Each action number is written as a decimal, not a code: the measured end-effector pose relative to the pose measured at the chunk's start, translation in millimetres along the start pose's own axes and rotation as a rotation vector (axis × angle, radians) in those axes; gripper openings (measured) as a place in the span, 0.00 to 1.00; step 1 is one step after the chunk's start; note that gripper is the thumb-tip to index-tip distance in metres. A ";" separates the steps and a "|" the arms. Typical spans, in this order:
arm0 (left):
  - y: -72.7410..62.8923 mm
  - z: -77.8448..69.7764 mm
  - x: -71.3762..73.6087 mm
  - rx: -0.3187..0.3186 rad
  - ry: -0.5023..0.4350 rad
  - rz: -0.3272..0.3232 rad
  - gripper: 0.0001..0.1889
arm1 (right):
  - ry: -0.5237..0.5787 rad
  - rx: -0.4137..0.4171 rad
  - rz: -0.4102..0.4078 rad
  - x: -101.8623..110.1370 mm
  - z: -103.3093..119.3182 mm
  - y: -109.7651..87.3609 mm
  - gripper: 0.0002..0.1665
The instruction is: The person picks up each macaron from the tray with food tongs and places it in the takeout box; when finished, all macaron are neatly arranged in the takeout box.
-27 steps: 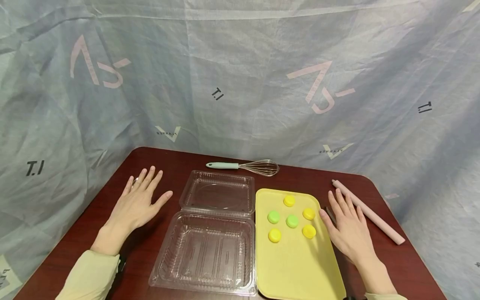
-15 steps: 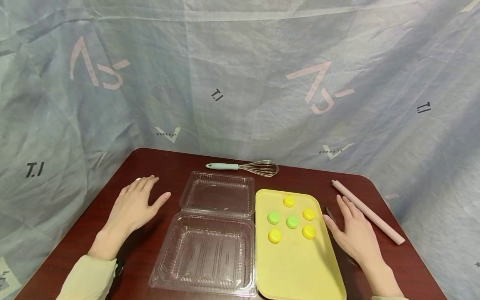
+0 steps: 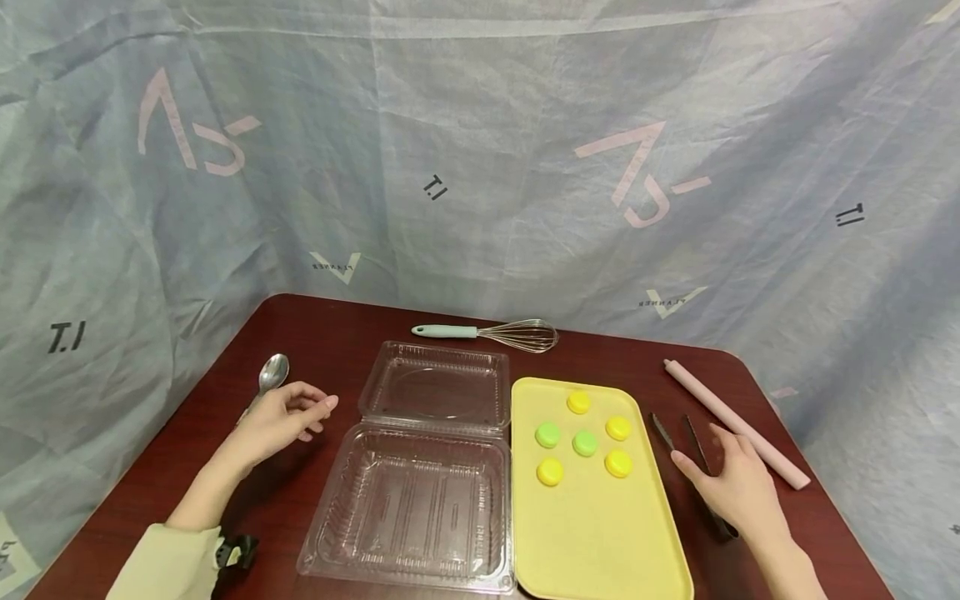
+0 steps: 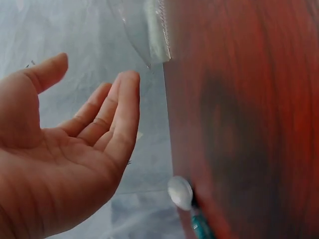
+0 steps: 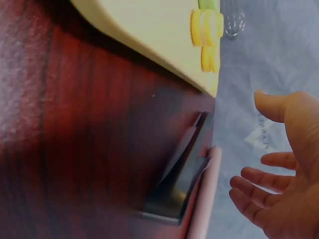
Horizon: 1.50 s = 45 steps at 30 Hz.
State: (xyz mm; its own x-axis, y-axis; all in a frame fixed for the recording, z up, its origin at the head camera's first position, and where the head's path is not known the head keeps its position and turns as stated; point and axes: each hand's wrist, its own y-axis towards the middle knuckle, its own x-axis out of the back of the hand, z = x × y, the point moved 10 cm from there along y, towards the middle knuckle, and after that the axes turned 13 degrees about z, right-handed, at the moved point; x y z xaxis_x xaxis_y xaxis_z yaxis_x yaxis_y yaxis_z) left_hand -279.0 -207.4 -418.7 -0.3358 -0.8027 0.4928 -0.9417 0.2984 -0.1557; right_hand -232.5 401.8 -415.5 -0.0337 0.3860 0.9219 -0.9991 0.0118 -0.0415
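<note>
My right hand (image 3: 738,487) hovers beside and partly over dark tongs (image 3: 722,523), thumb and fingers apart with nothing between them. In the right wrist view the tongs (image 5: 172,194) lie spread on the table, below the hand (image 5: 284,174). Loosely bent and holding nothing, my left hand (image 3: 276,423) is above the table near a metal spoon (image 3: 273,372), whose handle it partly covers. To the left of the tongs is a yellow tray (image 3: 600,542) bearing yellow macarons (image 3: 550,472) and green macarons (image 3: 584,442).
Between the hands, a clear plastic clamshell box (image 3: 420,500) lies opened flat against the tray's left side. A whisk (image 3: 517,335) with a pale green handle lies along the table's back. The pink rolling pin (image 3: 738,423) slants near the right edge. Grey cloth (image 3: 480,167) hangs behind.
My left hand has drawn back and its fingers have bent, uncovering the spoon's bowl. My right hand has shifted right and toward me, so more of the tongs shows.
</note>
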 end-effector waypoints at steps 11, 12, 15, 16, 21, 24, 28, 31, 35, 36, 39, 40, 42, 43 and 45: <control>0.6 18.6 -25.6 0.050 -0.287 0.187 0.22 | 0.062 -0.189 0.235 -23.5 -36.2 7.1 0.62; 0.3 19.7 -26.9 0.051 -0.299 0.194 0.21 | 0.064 -0.190 0.253 -26.2 -37.7 7.7 0.62; -0.7 20.1 -31.3 0.044 -0.314 0.212 0.20 | 0.068 -0.188 0.278 -31.7 -40.6 8.5 0.61; -0.6 19.9 -32.5 0.042 -0.320 0.216 0.20 | 0.068 -0.187 0.279 -32.4 -40.9 8.6 0.61; 0.5 19.2 -36.4 0.035 -0.313 0.206 0.20 | 0.079 -0.191 0.275 -33.5 -43.9 9.6 0.61; 0.6 18.8 -39.1 0.027 -0.311 0.210 0.19 | 0.076 -0.192 0.281 -35.3 -45.6 9.9 0.61; 0.8 18.5 -43.5 0.014 -0.317 0.226 0.19 | 0.074 -0.188 0.283 -37.6 -46.9 10.0 0.60; 0.8 18.9 -46.2 0.012 -0.328 0.233 0.18 | 0.081 -0.185 0.274 -38.1 -46.8 10.6 0.58; 1.3 18.6 -48.5 0.001 -0.337 0.238 0.16 | 0.088 -0.186 0.253 -38.0 -45.6 11.4 0.56; 1.6 18.2 -49.1 -0.005 -0.337 0.239 0.16 | 0.089 -0.187 0.248 -38.2 -45.5 11.5 0.55; 1.8 17.9 -50.4 -0.012 -0.342 0.239 0.15 | 0.089 -0.195 0.237 -39.4 -45.7 11.9 0.55; 1.7 17.3 -50.9 -0.019 -0.343 0.240 0.14 | 0.089 -0.197 0.236 -40.3 -46.1 11.9 0.55; 1.4 16.8 -51.6 -0.022 -0.346 0.238 0.14 | 0.089 -0.201 0.231 -41.5 -46.8 12.3 0.55; 1.3 16.8 -51.7 -0.023 -0.348 0.235 0.14 | 0.088 -0.203 0.231 -42.4 -47.4 12.3 0.55; 1.2 16.1 -52.2 -0.029 -0.352 0.230 0.14 | 0.088 -0.206 0.229 -43.8 -48.4 12.5 0.55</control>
State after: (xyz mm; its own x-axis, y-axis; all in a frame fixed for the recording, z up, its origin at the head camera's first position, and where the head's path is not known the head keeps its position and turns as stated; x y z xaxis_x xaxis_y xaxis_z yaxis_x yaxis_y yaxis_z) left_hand -263.0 -173.5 -458.3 -0.5286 -0.8397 0.1243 -0.8422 0.5005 -0.2008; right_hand -242.1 429.7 -475.0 -0.2459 0.4783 0.8431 -0.9389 0.0984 -0.3297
